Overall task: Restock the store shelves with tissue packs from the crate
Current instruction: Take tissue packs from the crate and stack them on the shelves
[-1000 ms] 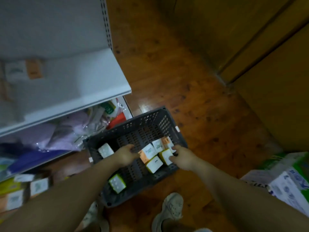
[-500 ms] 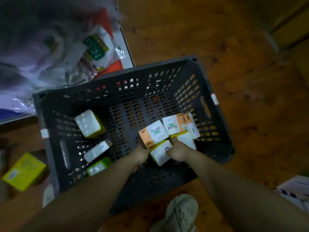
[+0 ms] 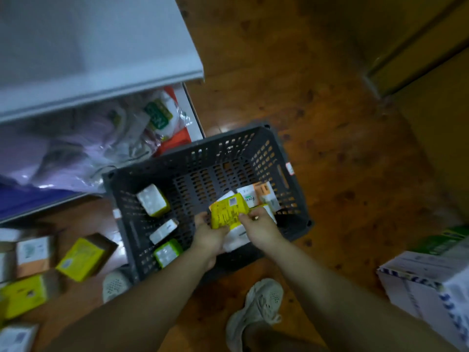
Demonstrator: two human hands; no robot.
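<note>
A dark grey slotted crate (image 3: 294, 189) stands on the wooden floor. Above its right half I hold a yellow tissue pack (image 3: 227, 212) between both hands, with a white pack (image 3: 236, 241) under it. My left hand (image 3: 209, 236) grips the left side, my right hand (image 3: 258, 228) grips the right side. Three loose packs lie in the crate's left half: a white-and-yellow one (image 3: 153, 204), a white one (image 3: 163, 231), a green one (image 3: 168, 252). Orange-and-white packs (image 3: 256, 195) lie at the crate's right wall. A white shelf (image 3: 101, 59) juts out at upper left.
Under the shelf lie plastic-wrapped goods (image 3: 106, 138). Yellow and orange boxes (image 3: 81, 257) are stacked on low shelving at bottom left. A blue-and-white carton (image 3: 429, 283) sits at right. My two shoes (image 3: 256, 311) stand just in front of the crate.
Both hands closed on packs in the crate and lifted them; the yellow pack now faces up above the crate. The view pulled back, showing the shelf again.
</note>
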